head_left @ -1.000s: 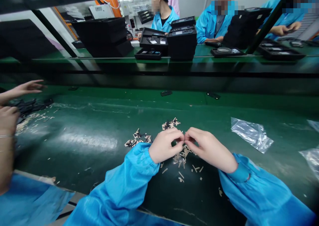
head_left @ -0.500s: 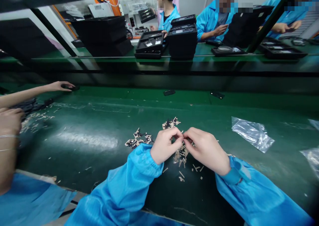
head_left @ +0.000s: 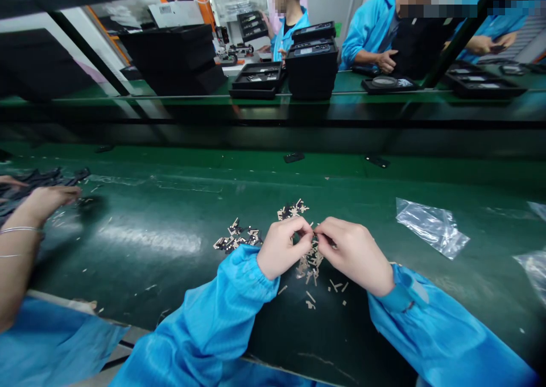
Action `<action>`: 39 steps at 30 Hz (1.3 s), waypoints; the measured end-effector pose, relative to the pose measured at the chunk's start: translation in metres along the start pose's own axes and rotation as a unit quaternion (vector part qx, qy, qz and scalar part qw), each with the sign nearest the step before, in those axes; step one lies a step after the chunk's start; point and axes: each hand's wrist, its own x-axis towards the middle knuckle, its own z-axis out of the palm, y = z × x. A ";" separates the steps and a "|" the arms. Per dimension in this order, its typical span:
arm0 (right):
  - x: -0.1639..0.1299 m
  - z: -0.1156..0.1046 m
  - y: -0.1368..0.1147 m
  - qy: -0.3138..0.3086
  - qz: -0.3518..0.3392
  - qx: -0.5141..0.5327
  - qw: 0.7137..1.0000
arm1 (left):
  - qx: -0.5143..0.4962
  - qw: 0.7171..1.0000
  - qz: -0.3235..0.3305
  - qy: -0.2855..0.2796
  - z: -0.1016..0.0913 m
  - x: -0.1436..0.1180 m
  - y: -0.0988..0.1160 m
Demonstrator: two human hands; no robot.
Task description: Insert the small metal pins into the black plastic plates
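Observation:
My left hand [head_left: 282, 249] and my right hand [head_left: 352, 253] meet fingertip to fingertip low over the green belt [head_left: 170, 205], pinching one small tan and black part [head_left: 314, 238] between them. Right under the fingers lies a heap of tan snipped bits [head_left: 310, 263]. A cluster of small parts [head_left: 239, 237] sits just left of my left hand, and another small cluster [head_left: 293, 209] lies just beyond it. Both arms wear blue sleeves.
A co-worker's hand [head_left: 46, 200] rests at the left by a dark pile [head_left: 38, 178]. Clear plastic bags [head_left: 430, 228] lie at the right. Two black pieces [head_left: 294, 157] lie farther up the belt. Stacked black trays [head_left: 310, 63] and people in blue stand behind the rail.
The co-worker's far hand has pulled back from the belt's upper left, out of view. My hands stay together over the heap, shifted only slightly.

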 end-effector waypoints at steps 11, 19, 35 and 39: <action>0.000 -0.012 -0.003 0.025 0.002 0.085 0.996 | 0.048 0.989 0.132 0.045 -0.007 0.001 -0.002; -0.002 -0.008 -0.004 0.077 -0.014 0.181 0.980 | 0.045 0.983 0.160 0.078 -0.004 -0.001 0.001; 0.003 -0.013 0.002 0.064 -0.040 0.243 0.967 | -0.037 0.985 0.159 0.053 -0.002 0.001 -0.002; 0.002 -0.015 0.002 0.067 -0.024 0.250 0.966 | -0.050 0.985 0.161 0.043 -0.002 0.002 -0.002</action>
